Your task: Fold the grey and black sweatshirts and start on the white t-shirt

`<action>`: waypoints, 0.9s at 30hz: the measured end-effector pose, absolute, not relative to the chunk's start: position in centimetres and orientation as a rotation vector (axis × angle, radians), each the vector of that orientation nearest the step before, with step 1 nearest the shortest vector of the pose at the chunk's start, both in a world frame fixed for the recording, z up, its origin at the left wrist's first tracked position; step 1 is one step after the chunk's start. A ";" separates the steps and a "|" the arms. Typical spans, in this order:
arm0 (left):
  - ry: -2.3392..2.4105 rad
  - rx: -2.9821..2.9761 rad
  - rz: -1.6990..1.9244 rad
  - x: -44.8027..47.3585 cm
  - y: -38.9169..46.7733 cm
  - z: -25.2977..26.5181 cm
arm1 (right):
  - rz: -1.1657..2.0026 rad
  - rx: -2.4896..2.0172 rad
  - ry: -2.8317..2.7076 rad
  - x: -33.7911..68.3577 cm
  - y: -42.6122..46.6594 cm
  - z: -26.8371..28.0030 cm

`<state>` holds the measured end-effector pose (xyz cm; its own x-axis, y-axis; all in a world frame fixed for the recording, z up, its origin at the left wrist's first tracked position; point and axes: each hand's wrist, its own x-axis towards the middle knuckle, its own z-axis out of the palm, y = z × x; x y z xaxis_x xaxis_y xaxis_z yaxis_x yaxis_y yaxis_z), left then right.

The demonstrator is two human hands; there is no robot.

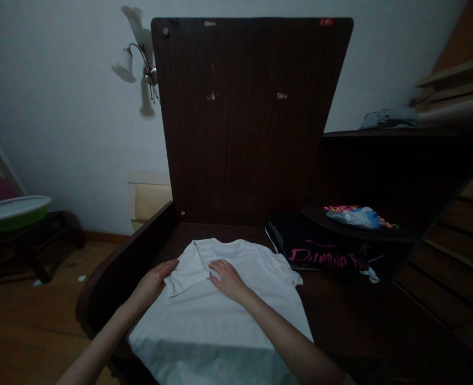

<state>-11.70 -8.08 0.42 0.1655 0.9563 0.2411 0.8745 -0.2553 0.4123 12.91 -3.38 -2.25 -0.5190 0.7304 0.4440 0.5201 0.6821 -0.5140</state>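
Observation:
A white T-shirt (240,315) lies spread on a dark wooden surface, its neckline away from me and its lower part hanging towards me. On the left, one sleeve (188,278) is folded inward over the body. My left hand (158,279) rests at the shirt's left edge, beside the fold, with its fingers stretched out. Palm down on the shirt, my right hand (226,279) has its fingers extended and its thumb by the tip of the folded sleeve. Neither hand visibly grips the cloth.
A tall dark panel (244,117) rises behind the surface, and a raised side rail (128,256) borders it on the left. Black cloth with pink lettering (320,256) lies at right, below a small shelf with a plastic bag (354,217). A green basin (15,214) stands far left.

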 end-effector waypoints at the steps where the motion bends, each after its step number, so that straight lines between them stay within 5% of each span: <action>1: 1.801 2.255 0.660 -11.6 -7.7 0.3 | 0.386 -0.973 -2.270 12.9 -3.4 -2.3; 12: 2.076 2.176 0.767 -13.1 -4.0 -0.2 | 0.520 -1.046 -2.254 15.3 -1.8 -1.0; 21: 2.336 1.895 0.559 -12.2 -5.1 1.1 | 0.248 -1.747 -2.290 23.4 1.4 -2.1; 27: 2.078 2.120 0.782 -13.2 -5.0 0.0 | 0.211 -1.766 -2.325 23.3 1.2 -1.9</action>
<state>-13.19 -5.02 0.01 -0.0448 0.9521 0.3026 0.9155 -0.0821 0.3939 23.28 1.21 -1.92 -0.2576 0.9626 0.0834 0.9320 0.2703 -0.2416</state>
